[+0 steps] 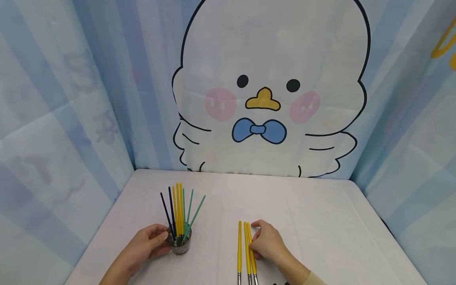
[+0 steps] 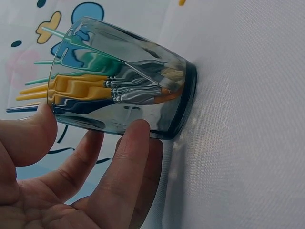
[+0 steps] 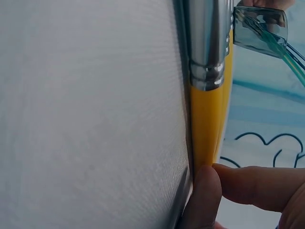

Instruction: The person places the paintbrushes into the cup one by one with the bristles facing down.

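Note:
My left hand [image 1: 147, 242] holds the side of a clear glass cup [image 1: 181, 249], thumb near the rim and fingers along the wall in the left wrist view. Paintbrushes with dark blue, yellow [image 1: 177, 206] and green [image 1: 198, 209] handles stand in the cup, bristles [image 2: 172, 76] down. My right hand [image 1: 268, 242] pinches the handle of a yellow paintbrush [image 1: 253, 261], the rightmost of three lying on the table. The other two yellow paintbrushes [image 1: 240, 247] lie just left of it, handles pointing away from me. Their bristles are cut off by the head view's lower edge.
A white cloth covers the table [image 1: 320, 221]. Small dark tips [image 1: 286, 283] show at the bottom edge beside the right forearm; what they belong to is hidden. A curtain [image 1: 270, 154] printed with a cartoon bird hangs behind, and striped curtains flank both sides.

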{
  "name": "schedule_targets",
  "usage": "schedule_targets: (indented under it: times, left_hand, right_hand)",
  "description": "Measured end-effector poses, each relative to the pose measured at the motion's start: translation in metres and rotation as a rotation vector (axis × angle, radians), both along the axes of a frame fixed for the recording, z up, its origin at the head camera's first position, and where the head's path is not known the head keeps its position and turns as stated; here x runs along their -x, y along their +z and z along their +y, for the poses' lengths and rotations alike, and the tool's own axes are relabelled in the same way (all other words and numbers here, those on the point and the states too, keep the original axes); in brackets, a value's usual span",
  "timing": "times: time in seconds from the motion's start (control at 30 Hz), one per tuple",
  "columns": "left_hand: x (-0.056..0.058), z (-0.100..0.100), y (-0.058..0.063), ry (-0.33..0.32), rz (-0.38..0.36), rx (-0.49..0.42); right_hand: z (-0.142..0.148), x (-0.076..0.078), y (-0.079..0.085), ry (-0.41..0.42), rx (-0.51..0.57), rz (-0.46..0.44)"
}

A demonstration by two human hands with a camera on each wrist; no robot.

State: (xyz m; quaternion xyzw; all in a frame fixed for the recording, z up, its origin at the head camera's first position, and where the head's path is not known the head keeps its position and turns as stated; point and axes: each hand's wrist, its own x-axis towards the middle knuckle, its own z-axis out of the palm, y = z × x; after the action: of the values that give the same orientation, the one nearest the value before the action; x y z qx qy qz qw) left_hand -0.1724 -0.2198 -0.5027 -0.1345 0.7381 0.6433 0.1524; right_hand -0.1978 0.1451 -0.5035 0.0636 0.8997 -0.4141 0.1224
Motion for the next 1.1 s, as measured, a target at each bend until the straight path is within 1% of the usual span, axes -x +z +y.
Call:
schedule_targets:
  times: [0.17,0.33,0.7,0.87,1.1]
  left_hand:
    - [0.0010,0.0010,0.0005,0.008,-0.004,0.008]
    - [0.0007,0.0011,0.0018,-0.005,0.005,-0.004]
    - [0.0020,0.0003,0.0001,-0.001,-0.017,0.006]
    - [0.0020,-0.0002,0.0002,-0.008,-0.010,-0.003]
    - [0.0019,-0.0022,-0.0003,-0.026,-0.023,-0.013]
  right_hand:
    - [0.0003,0.0018,-0.0008,-0.005,-0.015,-0.006]
    - [0.0014,0.0037,-0.0012,-0.012,-0.017,-0.015]
    - [0.0018,0.0040,-0.0046,0.027,-0.015,-0.006]
    - [0.0020,0.0042,-0.0046,0.023,-0.015,0.000]
    - [0.0027,0.0032,-0.0053,0.025,-0.011,0.008]
